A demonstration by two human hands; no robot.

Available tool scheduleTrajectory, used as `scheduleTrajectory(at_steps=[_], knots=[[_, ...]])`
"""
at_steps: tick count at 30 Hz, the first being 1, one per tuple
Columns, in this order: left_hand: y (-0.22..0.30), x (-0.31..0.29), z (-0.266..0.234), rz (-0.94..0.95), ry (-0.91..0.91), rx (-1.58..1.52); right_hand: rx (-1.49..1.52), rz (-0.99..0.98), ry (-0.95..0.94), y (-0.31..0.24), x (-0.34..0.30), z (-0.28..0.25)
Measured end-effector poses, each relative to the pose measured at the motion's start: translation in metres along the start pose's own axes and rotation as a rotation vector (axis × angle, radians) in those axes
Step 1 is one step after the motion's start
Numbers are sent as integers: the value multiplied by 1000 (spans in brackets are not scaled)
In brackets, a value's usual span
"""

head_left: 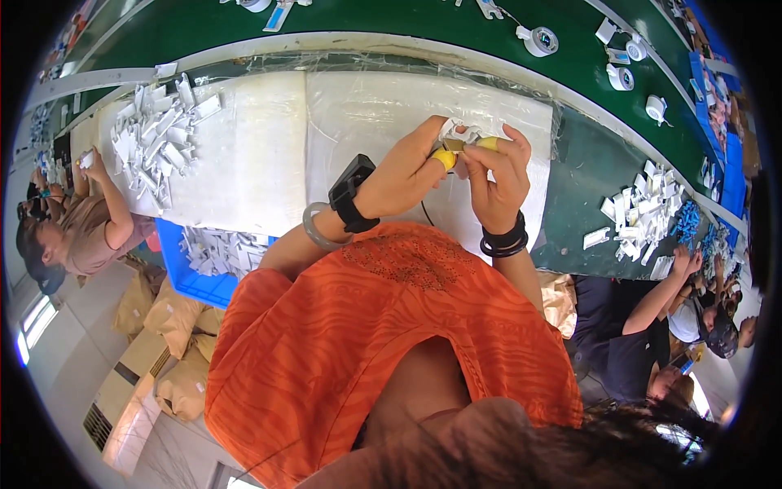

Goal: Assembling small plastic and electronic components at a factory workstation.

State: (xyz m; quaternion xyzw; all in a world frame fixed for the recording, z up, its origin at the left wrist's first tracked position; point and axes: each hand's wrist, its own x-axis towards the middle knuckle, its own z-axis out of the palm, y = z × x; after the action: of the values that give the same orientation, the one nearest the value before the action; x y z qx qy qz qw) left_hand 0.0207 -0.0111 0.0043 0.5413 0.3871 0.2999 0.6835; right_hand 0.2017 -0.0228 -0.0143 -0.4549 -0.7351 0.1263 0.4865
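Both hands meet over the white-covered table [261,147], close to its far side. A white plastic part [450,126] shows between them, partly hidden by fingers. My left hand [403,171], with a yellow cover on its thumb tip, is closed around this part. My right hand [501,179] pinches in from the other side, yellow showing at a fingertip too. A small flat brownish piece [454,145] sits at the fingertips; which hand grips it I cannot tell. A thin dark cord [427,213] hangs below the hands.
Piles of white plastic parts lie at left [163,134] and right [643,208]. A blue bin [191,281] of parts stands left of me. Beyond runs a green conveyor [456,41] carrying round white devices. Co-workers sit at left [94,224] and right [619,326].
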Motion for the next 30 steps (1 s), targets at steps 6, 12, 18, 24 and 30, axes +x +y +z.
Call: scheduleTrajectory(at_steps=[6, 12, 18, 24, 30], knots=[[2, -1, 0, -5, 19, 3, -41, 2, 11, -1, 0, 2], [-8, 2, 3, 346, 184, 268, -45, -25, -59, -2, 8, 0], [-6, -2, 6, 171, 172, 216, -45, -35, -80, 2, 6, -1], [-12, -1, 7, 216, 210, 238, -38, -47, -93, 1, 8, -1], [-15, 0, 2, 278, 238, 386, -14, -22, -100, -1, 4, 2]])
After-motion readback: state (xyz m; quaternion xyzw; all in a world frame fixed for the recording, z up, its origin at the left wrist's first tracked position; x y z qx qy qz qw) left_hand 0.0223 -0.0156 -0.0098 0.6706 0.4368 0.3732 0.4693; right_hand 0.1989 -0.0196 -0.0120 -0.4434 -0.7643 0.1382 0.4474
